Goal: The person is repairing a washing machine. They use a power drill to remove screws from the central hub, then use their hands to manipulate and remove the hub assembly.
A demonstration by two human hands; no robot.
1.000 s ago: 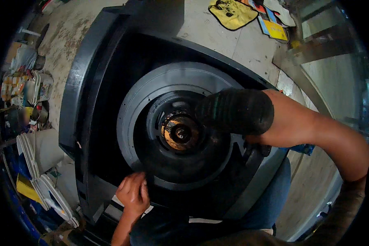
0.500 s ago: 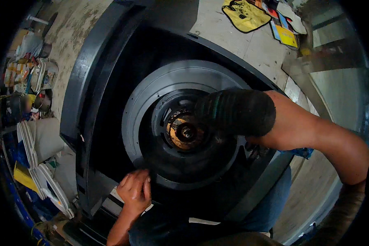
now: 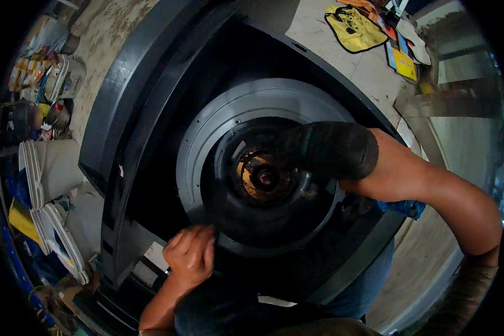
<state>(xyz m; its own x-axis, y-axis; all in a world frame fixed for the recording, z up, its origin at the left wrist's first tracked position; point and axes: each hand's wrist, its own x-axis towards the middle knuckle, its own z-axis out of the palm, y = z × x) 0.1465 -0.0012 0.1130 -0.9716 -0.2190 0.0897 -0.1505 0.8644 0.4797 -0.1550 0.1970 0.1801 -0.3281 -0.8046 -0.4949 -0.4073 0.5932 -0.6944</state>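
Note:
A dark housing (image 3: 117, 95) holds a grey ring (image 3: 210, 144), within which sit a black dished disc (image 3: 252, 222) and a rusty yellow-brown hub (image 3: 248, 185) with a central stud. My right hand (image 3: 392, 168) grips a dark, ribbed power tool (image 3: 336, 151), apparently a drill, lying horizontally over the ring's right side and reaching toward the hub; its tip is hidden. My left hand (image 3: 190, 253) has its fingers curled at the lower-left edge of the ring; what they hold, if anything, I cannot make out.
Buckets and lids (image 3: 50, 173) and assorted clutter line the left. A yellow cloth (image 3: 355, 31) and papers lie on the light floor at top right. A glass-like panel (image 3: 459, 145) and beam stand at the right. My jeans-clad legs (image 3: 369, 280) border the housing below.
The view has shifted, so the housing and ring appear farther right and higher. My right hand stays on the tool over the hub. My left hand remains curled at the rim.

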